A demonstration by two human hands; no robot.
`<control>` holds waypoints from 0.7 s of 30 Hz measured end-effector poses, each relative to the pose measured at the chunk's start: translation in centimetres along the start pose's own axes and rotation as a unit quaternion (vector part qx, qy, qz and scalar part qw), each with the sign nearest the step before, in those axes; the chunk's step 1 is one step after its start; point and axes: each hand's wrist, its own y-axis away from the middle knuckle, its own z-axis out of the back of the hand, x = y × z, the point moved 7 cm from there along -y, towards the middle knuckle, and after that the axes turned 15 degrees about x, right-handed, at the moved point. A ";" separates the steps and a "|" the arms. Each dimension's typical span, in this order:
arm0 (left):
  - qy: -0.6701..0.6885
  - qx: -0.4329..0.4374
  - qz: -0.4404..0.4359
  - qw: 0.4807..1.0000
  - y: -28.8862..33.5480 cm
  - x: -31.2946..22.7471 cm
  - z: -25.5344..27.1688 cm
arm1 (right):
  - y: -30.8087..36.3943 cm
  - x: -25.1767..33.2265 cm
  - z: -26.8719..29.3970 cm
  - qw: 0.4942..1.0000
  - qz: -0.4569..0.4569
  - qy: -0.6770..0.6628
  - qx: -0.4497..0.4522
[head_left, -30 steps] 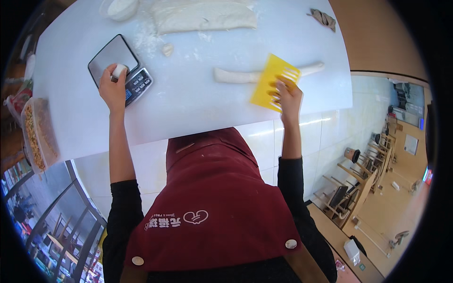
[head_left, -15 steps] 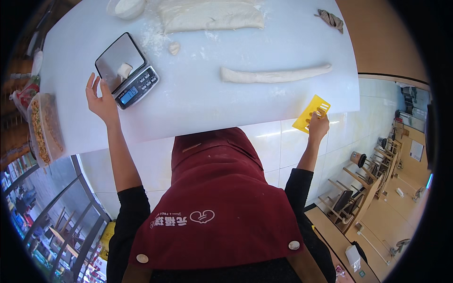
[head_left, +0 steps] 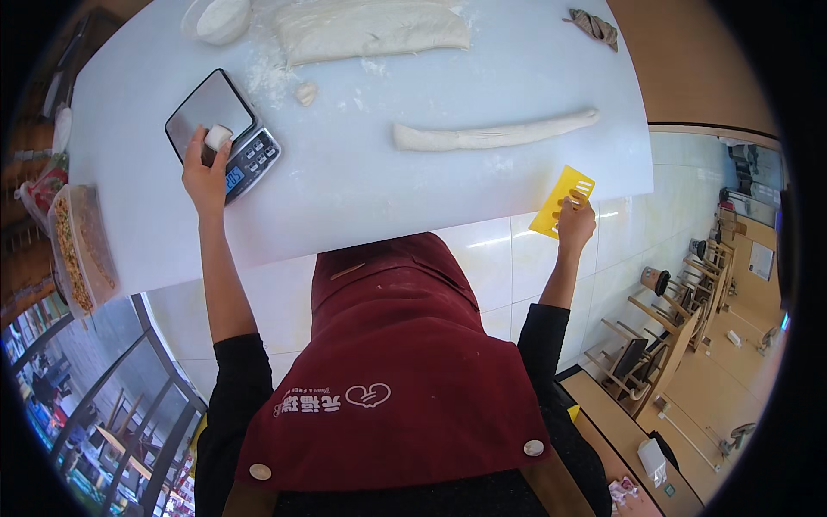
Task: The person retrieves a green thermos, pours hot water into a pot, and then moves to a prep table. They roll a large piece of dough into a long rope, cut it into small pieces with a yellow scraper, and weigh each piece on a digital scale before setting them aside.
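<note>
A small piece of dough [head_left: 218, 136] is on the steel plate of a digital kitchen scale [head_left: 251, 160], at the left of the table. Thumb and fingers of my left hand [head_left: 205, 177] close around this piece from the near side. Past the table's front edge on the right, my right hand [head_left: 575, 221] grips a yellow dough scraper [head_left: 560, 191] by its slotted end. A long rope of dough [head_left: 495, 136] lies across the table, beyond the scraper and apart from both hands. Right of the scale sits a small scrap of dough [head_left: 306, 93].
A large slab of dough [head_left: 370, 33] lies at the far side amid loose flour, beside a white bowl [head_left: 217, 19]. A crumpled brown cloth-like piece [head_left: 594, 28] is at the far right. At the left edge stands a clear container [head_left: 79, 246] of chopped food.
My left hand has moved from beside the scale onto its plate and closed on the dough piece. The scale's reading has changed. My right hand still holds the scraper, nearly in place.
</note>
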 end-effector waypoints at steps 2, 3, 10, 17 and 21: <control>-0.032 0.026 0.014 0.999 -0.5 -0.4 -0.9 | 0.0 0.2 0.1 1.000 -0.005 0.023 -0.005; 0.007 0.014 0.021 1.000 -0.6 -0.8 -0.9 | 0.0 0.3 0.0 0.999 -0.006 0.032 -0.002; 0.092 0.186 -0.216 0.954 -4.1 -11.8 -11.0 | -0.6 0.8 -0.3 0.999 -0.001 0.041 0.022; -0.122 0.205 -0.215 0.947 -5.1 -13.3 -15.9 | -0.4 0.4 -0.4 1.000 -0.012 0.018 0.018; -0.011 0.146 -0.179 0.973 -4.6 -13.0 -15.0 | 0.1 0.7 -0.6 0.998 0.005 0.066 -0.002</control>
